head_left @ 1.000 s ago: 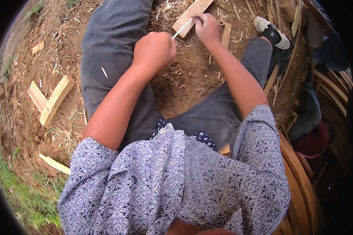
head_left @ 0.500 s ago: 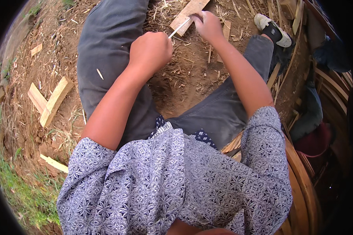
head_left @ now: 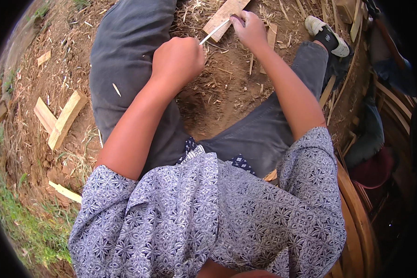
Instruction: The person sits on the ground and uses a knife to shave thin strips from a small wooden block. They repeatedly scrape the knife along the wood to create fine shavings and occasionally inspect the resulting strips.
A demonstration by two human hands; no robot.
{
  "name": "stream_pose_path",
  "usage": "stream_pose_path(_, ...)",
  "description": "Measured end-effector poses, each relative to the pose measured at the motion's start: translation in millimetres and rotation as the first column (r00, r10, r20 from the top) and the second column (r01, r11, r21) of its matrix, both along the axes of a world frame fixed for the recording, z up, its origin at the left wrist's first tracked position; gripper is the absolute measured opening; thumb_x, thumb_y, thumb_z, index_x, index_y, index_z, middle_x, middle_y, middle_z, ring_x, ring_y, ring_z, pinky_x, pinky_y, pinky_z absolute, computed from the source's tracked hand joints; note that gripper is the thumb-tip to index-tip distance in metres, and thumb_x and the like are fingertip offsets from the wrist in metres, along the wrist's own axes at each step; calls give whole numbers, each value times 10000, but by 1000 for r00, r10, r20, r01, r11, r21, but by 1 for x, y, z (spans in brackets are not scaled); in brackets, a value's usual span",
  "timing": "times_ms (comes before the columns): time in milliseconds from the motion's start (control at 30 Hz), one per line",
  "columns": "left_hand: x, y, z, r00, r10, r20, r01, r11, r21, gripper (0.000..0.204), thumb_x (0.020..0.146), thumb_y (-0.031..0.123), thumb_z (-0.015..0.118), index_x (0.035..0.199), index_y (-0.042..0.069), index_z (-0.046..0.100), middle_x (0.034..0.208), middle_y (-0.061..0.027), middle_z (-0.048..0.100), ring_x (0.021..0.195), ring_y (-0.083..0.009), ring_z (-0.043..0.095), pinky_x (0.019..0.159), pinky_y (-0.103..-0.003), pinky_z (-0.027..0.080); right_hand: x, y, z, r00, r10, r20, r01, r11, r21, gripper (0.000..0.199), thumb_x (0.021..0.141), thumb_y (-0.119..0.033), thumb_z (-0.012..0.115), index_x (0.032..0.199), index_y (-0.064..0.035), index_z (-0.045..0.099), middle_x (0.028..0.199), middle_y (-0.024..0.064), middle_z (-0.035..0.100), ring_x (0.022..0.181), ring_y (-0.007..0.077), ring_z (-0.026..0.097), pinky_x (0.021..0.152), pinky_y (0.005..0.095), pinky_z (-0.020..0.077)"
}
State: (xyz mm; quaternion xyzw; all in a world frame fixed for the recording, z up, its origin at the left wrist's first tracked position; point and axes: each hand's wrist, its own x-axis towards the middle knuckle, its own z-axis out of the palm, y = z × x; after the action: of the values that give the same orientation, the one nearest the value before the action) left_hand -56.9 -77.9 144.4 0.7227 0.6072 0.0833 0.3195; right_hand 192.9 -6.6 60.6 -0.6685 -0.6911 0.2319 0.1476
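A thin pale strip point(head_left: 214, 32), which looks like split wood, runs at a slant between my two hands. My left hand point(head_left: 178, 59) is a closed fist around its lower end, over my left thigh. Farther out and to the right, my right hand point(head_left: 251, 31) is closed at the strip's upper end. Between its thumb and fingers shows a small dark thing that I cannot make out. Just behind the strip, a flat wooden board point(head_left: 224, 17) lies on the ground.
Bare soil with scattered shavings lies between my legs. Two crossed wood offcuts point(head_left: 67, 119) and a pale sliver point(head_left: 65, 191) are at the left. A shoe point(head_left: 326, 36) shows at the upper right. Long curved wood pieces point(head_left: 354, 217) and another person's leg point(head_left: 368, 134) are at the right.
My right hand has shifted slightly to the right and its fingers have changed their pose a little. My left fist has hardly moved. The view has shifted slightly.
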Motion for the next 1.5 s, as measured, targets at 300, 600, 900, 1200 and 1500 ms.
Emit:
stream_pose_path(300,5,2,3,1000,-11,-2,11,1000,-2,296,970,251,603,809,37,728,763,-215,700,759,-433,695,703,-536,551,11,4,-16,1000,27,14,-30,978,205,344,953,-344,706,1107,-40,757,999,176,732,929,350,709,840,417,541)
stream_pose_path(600,5,2,4,999,-24,-28,25,999,20,297,974,257,597,812,47,730,757,-215,697,745,-435,690,693,-541,547,-6,-2,2,999,31,41,-36,991,129,325,962,-347,699,1091,-55,764,973,184,721,883,356,702,798,434,540)
stream_pose_path(900,4,1,3,999,-23,-31,24,999,30,302,970,261,604,797,44,722,734,-213,688,726,-433,685,678,-533,546,-13,-1,12,999,-6,-46,6,1000,-7,383,961,-367,688,1080,-11,766,914,219,726,846,342,716,781,453,551)
stream_pose_path(1200,4,1,3,1000,-22,-19,23,999,40,310,969,249,601,775,35,711,724,-216,682,721,-433,684,681,-533,545,-9,-1,6,999,32,-37,-30,998,55,328,949,-329,721,1094,-43,788,902,151,733,805,266,706,742,383,542)
stream_pose_path(1500,2,2,0,1000,-24,-6,24,998,56,306,964,242,606,773,28,713,720,-219,676,703,-433,676,665,-532,536,-22,-19,5,967,188,-171,-148,964,221,299,937,-317,737,1059,-49,788,892,149,725,805,292,700,747,403,535)
